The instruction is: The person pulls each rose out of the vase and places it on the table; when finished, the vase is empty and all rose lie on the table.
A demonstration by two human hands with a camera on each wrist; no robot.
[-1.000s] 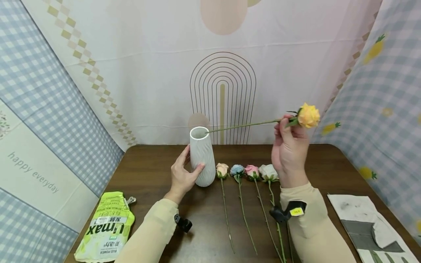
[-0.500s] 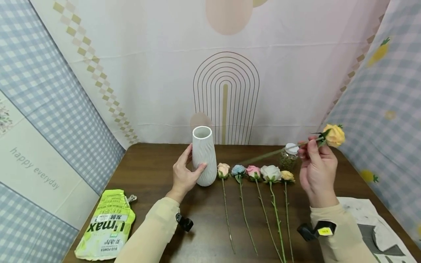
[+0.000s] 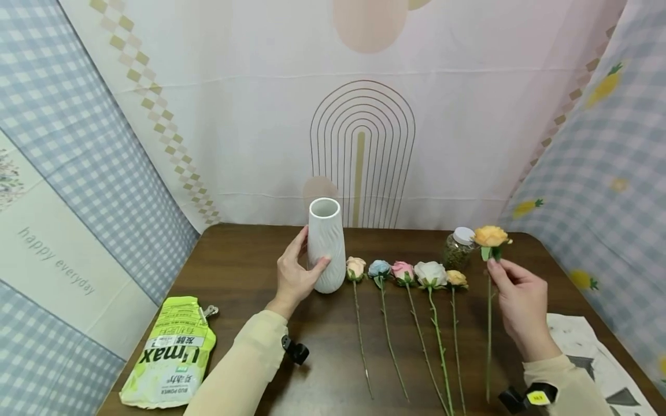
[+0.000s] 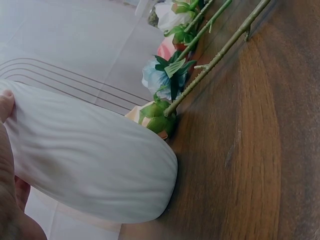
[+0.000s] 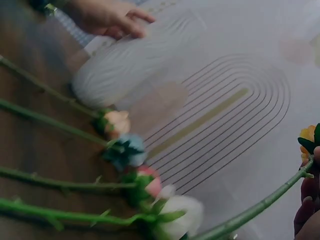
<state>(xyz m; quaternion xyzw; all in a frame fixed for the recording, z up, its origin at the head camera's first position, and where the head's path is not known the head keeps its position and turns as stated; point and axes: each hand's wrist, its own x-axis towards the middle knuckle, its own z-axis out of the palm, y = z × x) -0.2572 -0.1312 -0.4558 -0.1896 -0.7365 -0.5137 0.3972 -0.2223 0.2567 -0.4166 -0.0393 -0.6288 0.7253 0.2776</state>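
A white ribbed vase (image 3: 328,254) stands upright at the table's middle. My left hand (image 3: 296,274) holds it from the left side, thumb across the front; the left wrist view shows the vase's lower wall (image 4: 100,160) close up. On the right, my right hand (image 3: 522,303) pinches a yellow rose (image 3: 490,236) just below its bloom, the stem pointing down toward the table. Between the hands lies a row of roses: peach (image 3: 356,267), blue (image 3: 379,269), pink (image 3: 402,271), white (image 3: 430,274) and a smaller yellow one (image 3: 456,278), their stems toward me.
Behind the row's right end is a jar with a white lid (image 3: 459,248). A green and white bag (image 3: 169,352) lies at the left edge with a metal clip (image 3: 210,311) beside it. A white and grey sheet (image 3: 598,358) lies at the right, partly behind the right sleeve.
My right hand has moved right and down, taking the yellow rose's stem away from the vase's mouth. The stem has swung from slanting to upright. The left hand stays on the vase.
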